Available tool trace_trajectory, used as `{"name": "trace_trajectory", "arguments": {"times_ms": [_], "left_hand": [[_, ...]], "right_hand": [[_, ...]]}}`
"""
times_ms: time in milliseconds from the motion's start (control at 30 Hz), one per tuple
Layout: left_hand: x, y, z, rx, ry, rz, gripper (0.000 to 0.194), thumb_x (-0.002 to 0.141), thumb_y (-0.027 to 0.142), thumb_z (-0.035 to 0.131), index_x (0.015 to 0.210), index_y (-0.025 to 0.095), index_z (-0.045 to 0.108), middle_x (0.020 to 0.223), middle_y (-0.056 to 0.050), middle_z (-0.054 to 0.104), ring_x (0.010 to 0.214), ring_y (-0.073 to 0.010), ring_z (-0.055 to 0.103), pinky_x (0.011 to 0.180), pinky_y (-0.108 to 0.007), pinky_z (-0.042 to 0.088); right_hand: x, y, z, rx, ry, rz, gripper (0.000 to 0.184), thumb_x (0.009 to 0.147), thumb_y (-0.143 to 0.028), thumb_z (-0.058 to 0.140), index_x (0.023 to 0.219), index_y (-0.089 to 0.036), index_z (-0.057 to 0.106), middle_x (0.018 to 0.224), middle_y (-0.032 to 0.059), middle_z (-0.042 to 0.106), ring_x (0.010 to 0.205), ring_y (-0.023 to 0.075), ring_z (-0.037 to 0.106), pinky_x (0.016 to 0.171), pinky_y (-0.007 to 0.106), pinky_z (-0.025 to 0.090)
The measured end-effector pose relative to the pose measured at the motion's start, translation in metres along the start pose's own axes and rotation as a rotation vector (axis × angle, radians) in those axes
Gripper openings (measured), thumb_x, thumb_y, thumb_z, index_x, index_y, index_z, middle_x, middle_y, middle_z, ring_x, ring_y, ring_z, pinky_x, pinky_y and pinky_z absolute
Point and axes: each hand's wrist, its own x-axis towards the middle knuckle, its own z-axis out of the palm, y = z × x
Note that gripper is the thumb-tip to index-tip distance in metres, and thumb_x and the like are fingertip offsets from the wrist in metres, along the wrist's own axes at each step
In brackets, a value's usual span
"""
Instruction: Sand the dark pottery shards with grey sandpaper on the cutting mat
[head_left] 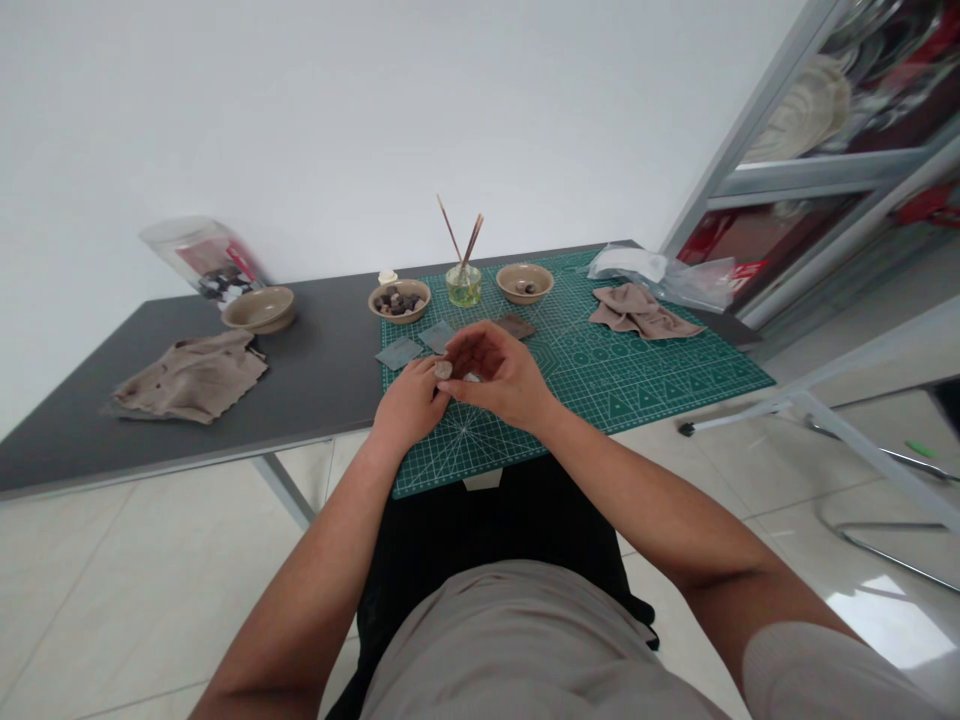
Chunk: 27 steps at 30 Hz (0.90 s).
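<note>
Over the green cutting mat, my two hands meet around a small round brown nut-like piece. My left hand pinches it at the fingertips, knuckles turned up. Curled into a C shape, my right hand brings its thumb and finger to the piece from the right. A small whitish thing shows below the right palm; I cannot tell whether that hand holds it. Just beyond the hands lie two thin grey squares and a brown square, which resemble sandpaper.
At the back stand a bowl of dark nut-like pieces, a glass jar with thin sticks and a bowl with few pieces. Brown cloths lie left and right. Another bowl, a clear container and a plastic bag flank them.
</note>
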Motion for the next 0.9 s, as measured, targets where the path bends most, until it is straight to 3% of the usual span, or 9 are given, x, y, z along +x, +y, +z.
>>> {"name": "trace_trajectory", "arguments": {"times_ms": [400,500,667,767,900], "left_hand": [[-0.006,0.010,-0.005,0.051,0.012,-0.089,0.035,0.092,0.024,0.051,0.124,0.023,0.067,0.132,-0.007,0.067,0.127,-0.0291,0.058,0.110,-0.044,0.048],[-0.008,0.010,-0.004,0.051,0.019,-0.085,0.032,0.094,0.027,0.051,0.122,0.025,0.068,0.131,-0.006,0.068,0.127,-0.0284,0.057,0.112,-0.044,0.047],[-0.008,0.010,-0.002,0.033,0.025,-0.089,0.032,0.096,0.026,0.048,0.123,0.025,0.066,0.127,-0.007,0.068,0.121,-0.0282,0.060,0.108,-0.044,0.049],[-0.008,0.009,-0.002,0.026,0.024,-0.093,0.031,0.096,0.026,0.050,0.123,0.024,0.064,0.127,-0.007,0.067,0.121,-0.0287,0.060,0.106,-0.043,0.050],[-0.007,0.003,0.002,-0.009,0.016,-0.083,0.029,0.097,0.026,0.049,0.121,0.023,0.064,0.125,-0.008,0.068,0.122,-0.0279,0.060,0.105,-0.038,0.050]], "right_hand": [[-0.006,-0.018,0.013,-0.080,-0.074,-0.134,0.024,0.078,-0.033,0.081,0.098,-0.022,0.074,0.106,0.0052,0.070,0.090,0.0162,0.067,0.083,0.031,0.056],[-0.008,-0.020,0.015,-0.069,-0.084,-0.082,0.029,0.078,-0.034,0.082,0.103,-0.022,0.072,0.101,0.0046,0.073,0.089,0.0167,0.068,0.084,0.032,0.056],[-0.008,-0.024,0.022,0.013,-0.063,-0.047,0.055,0.071,-0.037,0.086,0.120,-0.026,0.064,0.103,0.0035,0.074,0.088,0.0160,0.069,0.084,0.031,0.057],[-0.008,-0.029,0.029,0.071,-0.045,-0.042,0.053,0.068,-0.036,0.088,0.115,-0.025,0.065,0.099,0.0026,0.073,0.085,0.0155,0.069,0.082,0.031,0.058],[-0.007,-0.034,0.035,0.133,-0.056,-0.072,0.035,0.071,-0.029,0.086,0.102,-0.023,0.070,0.094,0.0020,0.073,0.083,0.0153,0.069,0.082,0.031,0.059]]}}
